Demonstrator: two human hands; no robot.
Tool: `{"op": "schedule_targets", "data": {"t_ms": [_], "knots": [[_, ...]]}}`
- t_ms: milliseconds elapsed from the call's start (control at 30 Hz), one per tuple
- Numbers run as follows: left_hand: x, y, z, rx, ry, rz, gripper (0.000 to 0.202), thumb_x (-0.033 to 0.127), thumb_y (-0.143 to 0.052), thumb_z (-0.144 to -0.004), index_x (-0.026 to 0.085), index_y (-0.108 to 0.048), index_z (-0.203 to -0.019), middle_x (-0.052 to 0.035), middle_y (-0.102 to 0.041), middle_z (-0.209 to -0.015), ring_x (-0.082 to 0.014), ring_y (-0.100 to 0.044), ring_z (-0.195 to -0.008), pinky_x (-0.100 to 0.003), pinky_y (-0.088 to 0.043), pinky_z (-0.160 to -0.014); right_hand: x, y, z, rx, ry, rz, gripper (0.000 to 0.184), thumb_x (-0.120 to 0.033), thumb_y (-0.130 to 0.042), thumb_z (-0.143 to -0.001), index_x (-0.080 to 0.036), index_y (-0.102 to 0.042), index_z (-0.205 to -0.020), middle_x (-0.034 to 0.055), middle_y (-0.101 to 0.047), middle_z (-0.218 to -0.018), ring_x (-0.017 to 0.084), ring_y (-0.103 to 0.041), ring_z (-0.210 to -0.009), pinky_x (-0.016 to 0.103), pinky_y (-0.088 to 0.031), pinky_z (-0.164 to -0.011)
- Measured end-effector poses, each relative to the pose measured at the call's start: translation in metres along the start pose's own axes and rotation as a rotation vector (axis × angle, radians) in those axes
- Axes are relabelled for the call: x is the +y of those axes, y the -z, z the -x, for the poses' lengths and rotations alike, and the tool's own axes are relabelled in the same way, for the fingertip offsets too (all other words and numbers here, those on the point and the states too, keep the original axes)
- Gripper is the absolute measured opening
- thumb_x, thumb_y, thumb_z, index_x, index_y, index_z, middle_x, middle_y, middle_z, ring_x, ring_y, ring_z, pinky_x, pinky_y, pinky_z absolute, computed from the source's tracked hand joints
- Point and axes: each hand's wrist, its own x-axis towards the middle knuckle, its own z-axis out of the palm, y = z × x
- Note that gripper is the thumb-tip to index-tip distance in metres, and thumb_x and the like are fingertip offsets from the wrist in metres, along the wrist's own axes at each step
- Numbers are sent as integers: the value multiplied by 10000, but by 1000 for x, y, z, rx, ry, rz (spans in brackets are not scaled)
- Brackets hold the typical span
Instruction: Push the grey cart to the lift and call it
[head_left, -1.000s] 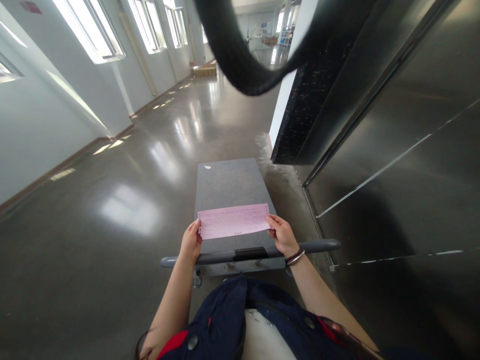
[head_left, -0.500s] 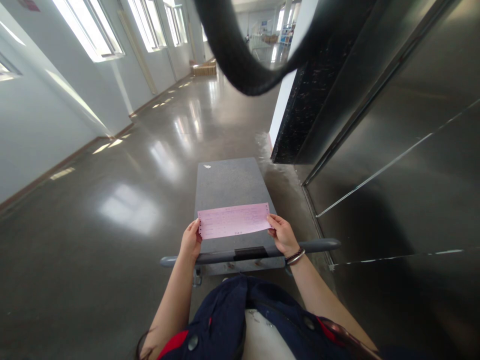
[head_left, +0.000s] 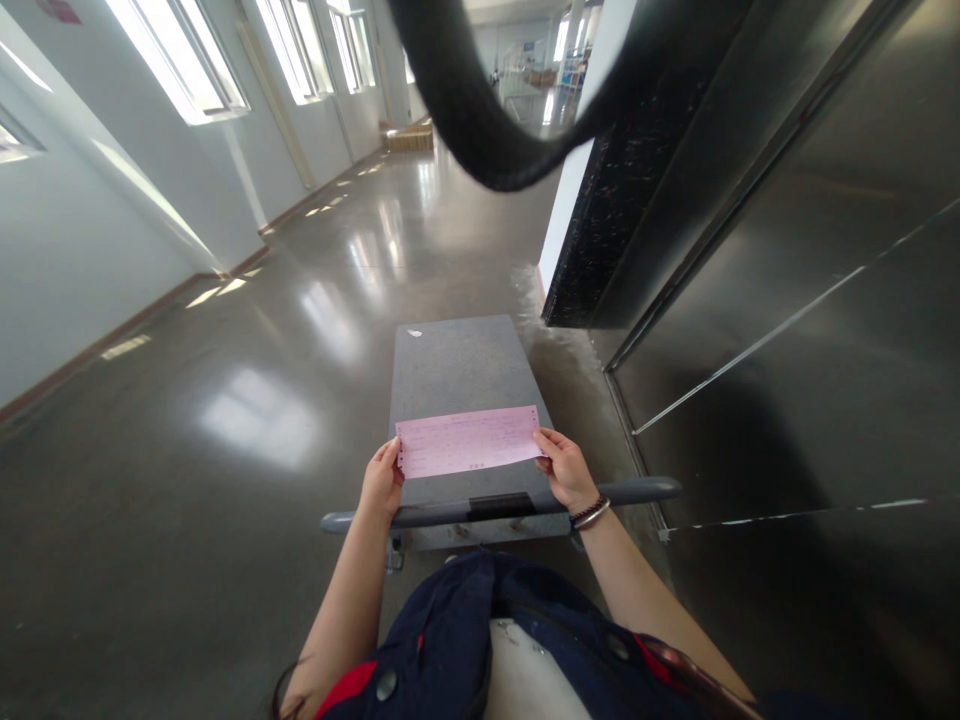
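Note:
A pink paper form (head_left: 469, 442) with punched side edges is stretched between my two hands, above a grey platform cart (head_left: 461, 365). My left hand (head_left: 383, 480) pinches the form's left edge between thumb and fingers. At its right edge, my right hand (head_left: 565, 468) grips it the same way; a dark braided band and a silver bangle (head_left: 592, 514) circle that wrist. The print on the form is too small to read. Just below the paper runs the cart's grey push handle (head_left: 435, 515), with a black patch at its middle.
A small white scrap (head_left: 414, 333) lies on the cart's far left corner. To the right stand metal doors (head_left: 787, 330) and a black-edged frame (head_left: 607, 230). Glossy floor (head_left: 247, 520) stretches left towards a windowed wall (head_left: 97, 220). Cardboard boxes (head_left: 409, 140) sit far ahead. A dark blurred loop (head_left: 495, 160) hangs across the top.

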Motion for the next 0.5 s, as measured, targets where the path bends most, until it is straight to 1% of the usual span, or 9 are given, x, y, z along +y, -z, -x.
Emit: {"op": "schedule_targets", "data": {"t_ms": [200, 500], "knots": [[1, -1, 0, 11, 7, -7, 67, 127, -618, -749, 91, -595, -801, -31, -627, -701, -99, -568, -574, -207, -490, -555, 2, 1, -1, -9, 6, -1, 381, -380, -784, -434, -123, -608, -654, -21, -491, -537, 23, -295, -415, 164, -204, -370], [2, -2, 1, 16, 8, 3, 44, 108, -590, -765, 87, -604, -799, -35, -627, -699, -96, -564, -566, -206, -492, -557, 1, 0, 0, -7, 11, 11, 364, -378, -775, -442, -128, -603, -644, -27, -472, -527, 26, -286, -415, 169, -196, -373]]}}
